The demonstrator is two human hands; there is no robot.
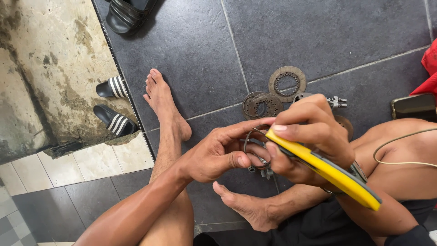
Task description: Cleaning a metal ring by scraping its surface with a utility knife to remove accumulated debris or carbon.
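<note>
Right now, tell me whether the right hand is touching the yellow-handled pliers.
Touching. The head view shows the right hand wrapped around the yellow-handled pliers, fingers pressed on the yellow grip with no gap, the handle end jutting out past the palm.

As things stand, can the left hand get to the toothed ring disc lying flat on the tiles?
Probably not right away. The left hand is busy pinching a thin metal ring, and the right hand, gripping yellow-handled pliers, lies between it and the disc. Otherwise the dark floor tiles there look open.

Glossy yellow plastic pliers handles, matt floor tiles
</note>
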